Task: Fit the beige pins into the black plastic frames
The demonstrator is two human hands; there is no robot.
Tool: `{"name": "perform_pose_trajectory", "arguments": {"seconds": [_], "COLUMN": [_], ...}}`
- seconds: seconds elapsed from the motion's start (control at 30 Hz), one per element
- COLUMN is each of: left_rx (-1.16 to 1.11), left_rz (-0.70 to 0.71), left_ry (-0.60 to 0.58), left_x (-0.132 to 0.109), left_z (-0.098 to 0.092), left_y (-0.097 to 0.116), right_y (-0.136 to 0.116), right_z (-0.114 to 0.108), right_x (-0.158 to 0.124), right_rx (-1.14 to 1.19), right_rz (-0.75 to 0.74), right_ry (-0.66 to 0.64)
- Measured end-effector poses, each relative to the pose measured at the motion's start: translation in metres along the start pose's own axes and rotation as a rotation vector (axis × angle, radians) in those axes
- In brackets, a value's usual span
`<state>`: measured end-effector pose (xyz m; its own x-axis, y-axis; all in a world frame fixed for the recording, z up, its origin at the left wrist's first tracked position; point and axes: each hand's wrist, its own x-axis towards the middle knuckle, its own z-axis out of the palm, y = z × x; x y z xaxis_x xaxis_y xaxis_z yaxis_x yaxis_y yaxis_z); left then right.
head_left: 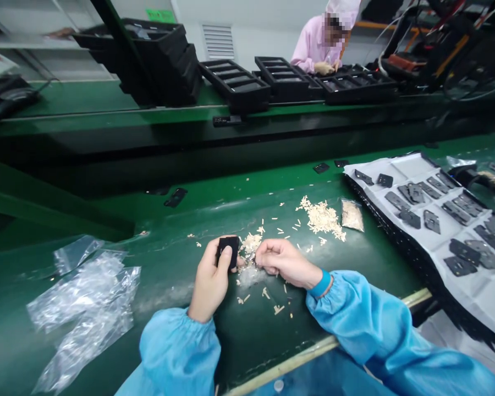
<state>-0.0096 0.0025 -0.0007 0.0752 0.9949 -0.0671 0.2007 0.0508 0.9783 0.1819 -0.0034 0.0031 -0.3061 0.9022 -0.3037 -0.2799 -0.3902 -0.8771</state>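
My left hand (pixel 214 275) is closed around a flat black rectangular part (pixel 228 252), with the thumb lying on its face. Just to the right, my right hand (pixel 286 261) has its fingertips pinched together beside that part; whatever they may hold is too small to make out. Between and beyond the hands lies a small heap of cream-coloured strips (pixel 251 243). A larger heap of the same strips (pixel 322 217) sits further back to the right, next to a clear bag of them (pixel 352 215). Loose strips are scattered near both hands.
A white-lined tray (pixel 416 165) with several dark flat parts stands on the right. Clear plastic bags (pixel 86 308) lie on the left of the green table (pixel 169 297). Black trays (pixel 165 66) line the raised bench behind, where a person in pink (pixel 313 41) works.
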Motion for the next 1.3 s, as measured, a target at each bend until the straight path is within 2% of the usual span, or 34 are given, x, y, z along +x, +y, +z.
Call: {"name": "perform_pose_trajectory", "arguments": {"seconds": [0.1, 0.2, 0.3, 0.4, 0.63, 0.97, 1.3], "left_rx": [-0.224, -0.287, -0.209, -0.174, -0.121, -0.106, -0.049], "left_rz": [-0.158, -0.204, -0.144, -0.135, -0.062, -0.038, 0.014], "left_ry": [-0.096, -0.077, 0.010, 0.048, 0.053, 0.065, 0.057], "left_x": [0.001, 0.001, 0.001, 0.002, 0.000, 0.001, 0.000], "left_z": [0.005, 0.009, 0.011, 0.013, 0.015, 0.013, 0.013], "left_y": [0.001, 0.001, 0.000, -0.003, 0.002, 0.006, 0.007], "right_y": [-0.003, -0.005, -0.004, -0.001, 0.003, 0.001, -0.002], "right_z": [0.001, 0.004, 0.005, 0.005, 0.006, 0.000, 0.002], "right_x": [-0.001, -0.005, -0.008, -0.009, -0.011, -0.009, -0.010], "right_rx": [-0.141, -0.298, -0.401, -0.462, -0.578, -0.641, -0.632], "right_rz": [-0.049, -0.096, -0.142, -0.190, -0.262, -0.253, -0.226], "right_ry": [0.080, 0.118, 0.139, 0.166, 0.190, 0.126, 0.137]}}
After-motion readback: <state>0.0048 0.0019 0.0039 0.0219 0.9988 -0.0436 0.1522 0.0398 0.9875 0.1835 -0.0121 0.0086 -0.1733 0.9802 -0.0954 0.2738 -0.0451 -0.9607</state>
